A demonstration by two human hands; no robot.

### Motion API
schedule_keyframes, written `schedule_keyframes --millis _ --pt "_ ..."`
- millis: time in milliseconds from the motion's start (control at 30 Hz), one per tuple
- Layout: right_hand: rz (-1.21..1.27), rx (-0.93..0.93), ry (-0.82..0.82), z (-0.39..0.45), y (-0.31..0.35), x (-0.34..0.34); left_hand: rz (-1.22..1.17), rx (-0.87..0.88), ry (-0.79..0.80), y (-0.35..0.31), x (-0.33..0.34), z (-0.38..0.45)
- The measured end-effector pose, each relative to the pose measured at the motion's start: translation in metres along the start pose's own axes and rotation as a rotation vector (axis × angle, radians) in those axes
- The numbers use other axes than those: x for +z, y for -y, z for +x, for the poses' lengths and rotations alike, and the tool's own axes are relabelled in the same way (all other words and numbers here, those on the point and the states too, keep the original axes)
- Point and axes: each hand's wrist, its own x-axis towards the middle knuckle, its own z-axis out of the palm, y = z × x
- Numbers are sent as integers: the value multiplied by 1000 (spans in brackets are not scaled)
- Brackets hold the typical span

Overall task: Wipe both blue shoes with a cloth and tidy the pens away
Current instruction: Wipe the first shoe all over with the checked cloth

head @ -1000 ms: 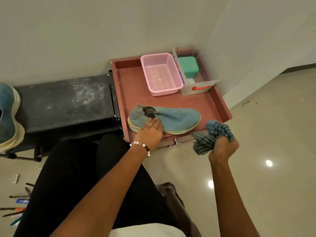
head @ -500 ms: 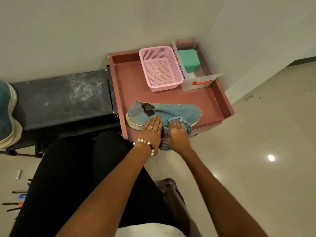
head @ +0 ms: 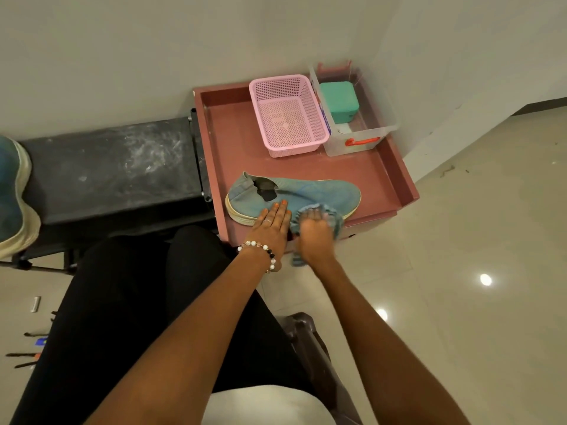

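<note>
Right now the blue shoe (head: pixel 294 196) lies on its sole along the near edge of the red tray (head: pixel 395 167), heel to the left, toe to the right. The left hand (head: pixel 271 230) rests flat on its near side, fingers (head: pixel 280 211) straight and together. Just beside it, the right hand (head: pixel 316 233) presses a bunched blue cloth (head: pixel 336 217) onto the shoe's middle, fingers curled into the cloth. The shoe is faded denim-blue with a pale sole rim and a dark opening. Behind it stand a pink basket (head: pixel 288 113) and a clear box (head: pixel 360 130), with bare tray between. A second blue shoe (head: pixel 12 191) sits on the black table (head: pixel 107 167) at far left. Pens (head: pixel 26 355) lie on the floor at lower left.
</note>
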Motion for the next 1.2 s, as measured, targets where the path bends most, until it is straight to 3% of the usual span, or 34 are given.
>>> schedule_keyframes --millis 133,300,467,633,767,933,1033,1100,1200 --pt "188 -148 -27 -3 -23 5 -15 11 -5 2 0 0" --pt "-122 -132 -60 -6 -109 -15 -17 15 -1 3 3 2" --pt "-302 16 -60 1 -78 -14 -5 12 1 1 2 2" --pt "57 4 6 0 -2 -1 2 3 8 1 1 2" --pt "279 -186 -55 -8 -28 -1 -3 20 8 3 2 1" --pt "-195 -188 -32 -4 -113 -14 7 22 2 4 3 3" --pt "-380 -103 -37 4 -105 -14 1 22 3 3 2 2" --pt "-397 -5 -58 1 -76 -12 -2 20 0 2 2 2" --pt "-213 55 10 -2 -24 -2 -8 11 -3 1 1 1"
